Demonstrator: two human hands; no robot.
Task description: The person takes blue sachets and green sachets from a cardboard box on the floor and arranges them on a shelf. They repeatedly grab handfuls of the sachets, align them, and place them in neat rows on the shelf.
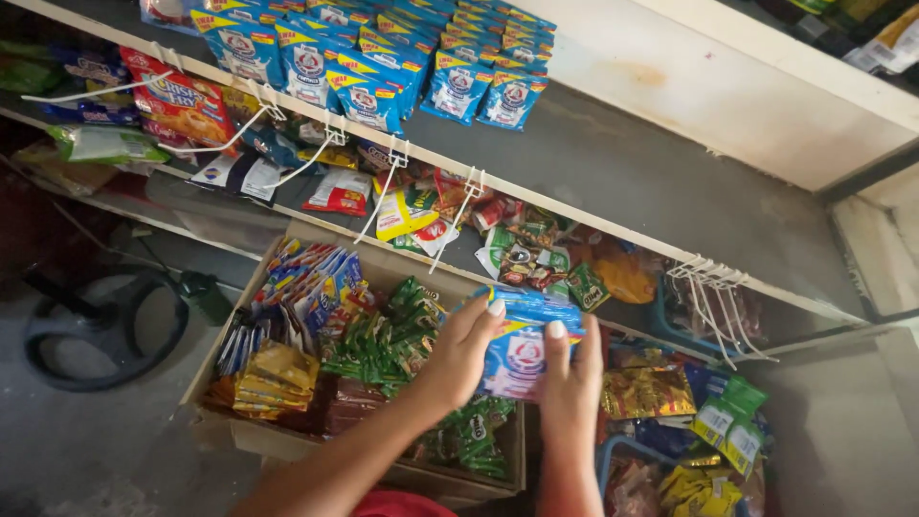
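Observation:
Both my hands hold a stack of blue-and-white sachet packets above a cardboard box. My left hand grips the stack's left side, with fingers curled over its top. On the stack's right side is my right hand, its thumb pressed on the front. The cardboard box below holds rows of green, yellow, brown and blue sachets. On the top shelf lie several rows of the same blue-and-white packets.
White wire hooks stick out from the shelf edge, and more white hooks hang at the right. Snack packets fill the lower shelf. A blue basket of packets stands at the lower right. A black ring-shaped object lies on the floor, left.

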